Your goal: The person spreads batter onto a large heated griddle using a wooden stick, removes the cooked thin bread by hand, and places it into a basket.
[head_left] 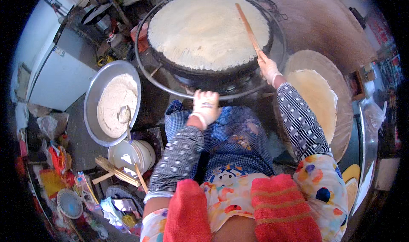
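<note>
A thin pale layer of batter (207,27) covers nearly the whole top of a large round griddle. My right hand (267,68), in a pale glove, grips a long flat wooden stick (247,26) that slants over the griddle's right part. Nearer me, my left hand (206,107), also gloved, is closed at the near side of the metal ring (150,79) around the griddle; it seems to hold the ring, its fingertips being partly hidden. To the left a metal basin (91,123) contains thick batter (111,104) and a ladle (124,114).
Right of the griddle, a thin round flatbread (314,98) lies on a large round board (343,123). Below the basin stands a white bucket (147,152) with water-like liquid, a bundled brush (111,168) and wooden sticks across it. A white cabinet (60,79) is at far left.
</note>
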A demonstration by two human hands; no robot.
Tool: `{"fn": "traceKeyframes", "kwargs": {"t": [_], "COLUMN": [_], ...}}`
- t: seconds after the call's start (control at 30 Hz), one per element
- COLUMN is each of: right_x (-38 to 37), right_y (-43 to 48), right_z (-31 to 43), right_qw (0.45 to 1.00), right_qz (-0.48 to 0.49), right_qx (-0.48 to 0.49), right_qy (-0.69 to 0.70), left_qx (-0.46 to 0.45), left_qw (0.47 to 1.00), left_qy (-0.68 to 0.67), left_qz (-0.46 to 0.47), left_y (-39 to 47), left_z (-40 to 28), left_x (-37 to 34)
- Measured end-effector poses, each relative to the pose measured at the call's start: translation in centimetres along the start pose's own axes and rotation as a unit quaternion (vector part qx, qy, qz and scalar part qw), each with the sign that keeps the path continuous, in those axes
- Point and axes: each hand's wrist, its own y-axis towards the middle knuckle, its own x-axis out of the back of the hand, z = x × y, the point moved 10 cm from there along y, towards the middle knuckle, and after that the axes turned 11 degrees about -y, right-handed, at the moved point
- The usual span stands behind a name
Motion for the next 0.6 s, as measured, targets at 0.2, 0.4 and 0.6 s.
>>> {"fn": "traceKeyframes", "kwargs": {"t": [0.2,0.4,0.6], "right_x": [-4.1,-8.6,-0.9], "right_y": [-11.9,-10.2,-6.6], "right_z": [8.6,11.5,4.8], "right_qw": [0.972,0.876,0.901], "right_qz": [0.090,0.051,-0.010], "right_qx": [0.171,0.271,0.167], "right_qy": [0.136,-0.396,-0.401], "left_qx": [0.002,-0.001,0.067], "left_qw": [0.997,0.994,0.988], "left_qy": [-0.014,0.019,0.046], "left_qz": [-0.069,-0.106,-0.134], "left_y": [0.3,0.0,-0.3], "left_z": [2.3,6.8,13.3], "left_x": [-1.1,0.9,1.5]}}
